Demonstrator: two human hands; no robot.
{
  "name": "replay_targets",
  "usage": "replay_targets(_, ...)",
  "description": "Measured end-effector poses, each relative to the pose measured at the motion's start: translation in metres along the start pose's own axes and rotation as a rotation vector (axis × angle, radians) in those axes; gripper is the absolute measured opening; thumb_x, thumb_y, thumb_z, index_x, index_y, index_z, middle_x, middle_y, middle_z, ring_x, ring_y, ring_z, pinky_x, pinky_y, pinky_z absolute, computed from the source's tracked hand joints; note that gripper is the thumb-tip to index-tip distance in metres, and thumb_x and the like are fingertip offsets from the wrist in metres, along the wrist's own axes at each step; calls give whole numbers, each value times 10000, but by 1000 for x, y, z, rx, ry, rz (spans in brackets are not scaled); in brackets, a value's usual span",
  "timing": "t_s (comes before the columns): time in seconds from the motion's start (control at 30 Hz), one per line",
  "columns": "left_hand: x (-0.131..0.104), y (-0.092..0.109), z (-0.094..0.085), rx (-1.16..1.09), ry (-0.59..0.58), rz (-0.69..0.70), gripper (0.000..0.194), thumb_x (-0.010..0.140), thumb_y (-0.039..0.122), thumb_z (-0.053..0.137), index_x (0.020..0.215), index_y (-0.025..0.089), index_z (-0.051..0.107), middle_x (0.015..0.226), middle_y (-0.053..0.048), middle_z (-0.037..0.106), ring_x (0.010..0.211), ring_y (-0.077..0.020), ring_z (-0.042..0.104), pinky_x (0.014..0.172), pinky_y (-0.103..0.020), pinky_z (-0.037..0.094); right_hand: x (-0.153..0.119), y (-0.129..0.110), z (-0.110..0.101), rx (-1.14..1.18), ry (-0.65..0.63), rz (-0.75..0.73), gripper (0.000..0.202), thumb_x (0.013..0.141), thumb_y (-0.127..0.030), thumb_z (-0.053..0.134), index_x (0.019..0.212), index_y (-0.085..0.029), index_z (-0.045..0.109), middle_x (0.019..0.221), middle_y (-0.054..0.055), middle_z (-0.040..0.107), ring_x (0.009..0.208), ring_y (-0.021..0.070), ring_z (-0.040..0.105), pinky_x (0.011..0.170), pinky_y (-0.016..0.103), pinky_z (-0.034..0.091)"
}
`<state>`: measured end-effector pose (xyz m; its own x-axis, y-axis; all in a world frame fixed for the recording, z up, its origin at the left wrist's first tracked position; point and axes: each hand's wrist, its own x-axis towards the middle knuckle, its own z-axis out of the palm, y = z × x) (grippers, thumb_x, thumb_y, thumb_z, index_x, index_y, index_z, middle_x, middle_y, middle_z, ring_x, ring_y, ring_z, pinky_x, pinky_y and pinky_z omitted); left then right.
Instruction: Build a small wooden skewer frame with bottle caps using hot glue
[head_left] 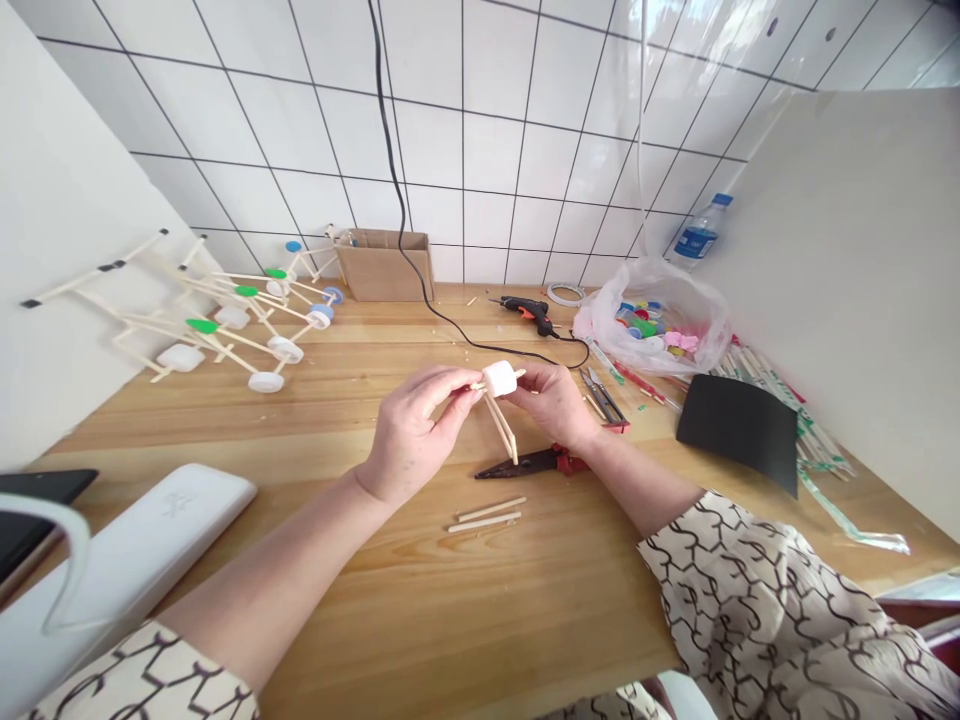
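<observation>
Two containers show at the back of my view: a filmy, crumpled plastic bag (598, 322) holding brightly coloured pieces (649, 328), and a boxy cardboard box (386, 270) whose contents I can't make out. Above the wood-grained table (420, 610), between the hands, I see a smooth white cylinder (500, 378) on a thin-stick frame (501, 424). The left hand (416, 418) pinches a stick end; the right hand (556, 402) has hidden fingertips, so I cannot tell its grip. Its forearm partly covers the pliers (531, 463).
</observation>
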<state>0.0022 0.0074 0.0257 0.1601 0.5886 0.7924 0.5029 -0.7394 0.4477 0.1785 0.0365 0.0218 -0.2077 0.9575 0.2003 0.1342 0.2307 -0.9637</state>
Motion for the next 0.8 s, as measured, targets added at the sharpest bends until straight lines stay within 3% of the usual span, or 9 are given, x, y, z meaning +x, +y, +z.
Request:
replay_targets(0.2,0,0,0,19,17,71,96,853,183,578,910,199,653,883,-35,724,786,-146,670,755,-285,549,0,-2,2,20,10,-1,96,663,-217,685,745,-184,723,727,-15,729,703,156,648,708,267,473)
replay_targets(0.8,-1,-2,0,8,-16,62,103,848,170,583,932,181,642,891,-49,719,781,-143,663,752,-277,546,-2,-1,-1,-76,3,-11,178,686,-227,656,850,-173,699,698,-9,695,666,149,616,667,273,457)
